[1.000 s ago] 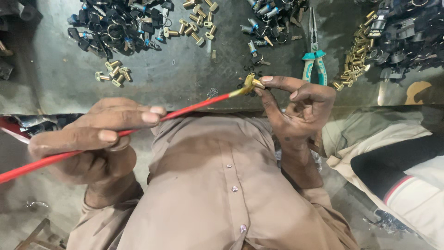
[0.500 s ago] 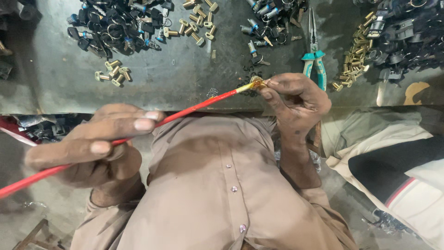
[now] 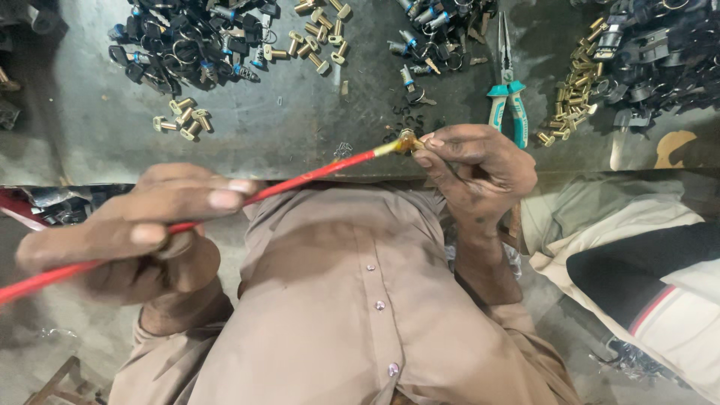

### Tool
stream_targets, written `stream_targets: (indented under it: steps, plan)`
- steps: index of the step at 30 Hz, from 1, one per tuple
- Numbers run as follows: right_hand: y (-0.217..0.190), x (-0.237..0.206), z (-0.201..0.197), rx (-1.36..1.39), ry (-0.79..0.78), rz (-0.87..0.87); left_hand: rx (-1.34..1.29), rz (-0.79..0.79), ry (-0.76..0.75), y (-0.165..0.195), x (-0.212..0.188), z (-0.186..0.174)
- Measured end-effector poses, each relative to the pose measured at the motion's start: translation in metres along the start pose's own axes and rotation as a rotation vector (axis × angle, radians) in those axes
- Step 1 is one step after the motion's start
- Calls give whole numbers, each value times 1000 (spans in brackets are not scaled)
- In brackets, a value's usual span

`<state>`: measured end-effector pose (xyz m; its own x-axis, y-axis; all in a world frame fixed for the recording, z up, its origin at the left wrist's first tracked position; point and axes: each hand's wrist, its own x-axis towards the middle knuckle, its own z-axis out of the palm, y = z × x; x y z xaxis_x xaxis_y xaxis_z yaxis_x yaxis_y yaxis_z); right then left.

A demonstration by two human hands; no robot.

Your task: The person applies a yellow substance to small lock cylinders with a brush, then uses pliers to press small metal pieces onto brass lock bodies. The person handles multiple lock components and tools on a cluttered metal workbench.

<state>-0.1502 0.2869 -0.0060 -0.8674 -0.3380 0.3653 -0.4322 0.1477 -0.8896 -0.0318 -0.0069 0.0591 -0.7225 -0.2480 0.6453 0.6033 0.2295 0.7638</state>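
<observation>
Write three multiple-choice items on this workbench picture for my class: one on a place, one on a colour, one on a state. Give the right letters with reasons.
1. Where do the pliers lie?
A. on the bench beyond the right hand
B. in the left hand
C. on the floor

2. What colour is the rod?
A. blue
B. red
C. green

3. How is the rod held?
A. lying loose on the bench
B. by one hand only
C. by both hands

Answers: 1 A, the teal-handled pliers rest on the grey bench; 2 B, it is plainly red; 3 C, the left hand grips its shaft, the right pinches its brass tip.

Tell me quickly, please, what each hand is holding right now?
Left hand: closed around the red rod.
Right hand: fingertips pinching a small brass part at the rod's tip.
</observation>
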Motion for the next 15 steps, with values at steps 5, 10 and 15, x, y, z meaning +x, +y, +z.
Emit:
stream_targets:
  steps: [5,10,15]
  plan:
    - [-1,1,1,-5,-1,-25,31,123,-336,-7,-1,-34]
    - [-3,5,0,-42,-32,-11,-29,25,-459,-21,-45,-80]
    - [-6,9,5,-43,-26,-7,-28,64,-424,-15,-27,-67]
